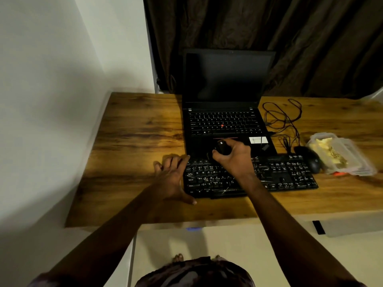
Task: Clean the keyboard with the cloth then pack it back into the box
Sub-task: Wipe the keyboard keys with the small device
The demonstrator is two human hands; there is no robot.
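A black full-size keyboard [279,177] lies on the wooden table [132,141], right in front of an open laptop. My left hand [172,177] rests flat against the keyboard's left end, fingers straight, thumb along its front edge. My right hand [234,156] hovers over the keyboard's top row and grips a small dark object [221,148] with a pale spot. Whether that object is a bunched cloth, I cannot tell. My right forearm hides the keyboard's middle keys.
The black laptop [223,121] stands open with a dark screen behind the keyboard. Loose black cables [284,119] lie to its right. A black mouse [310,160] and a clear plastic container [342,156] sit at the keyboard's right end. A white wall borders the table's left side.
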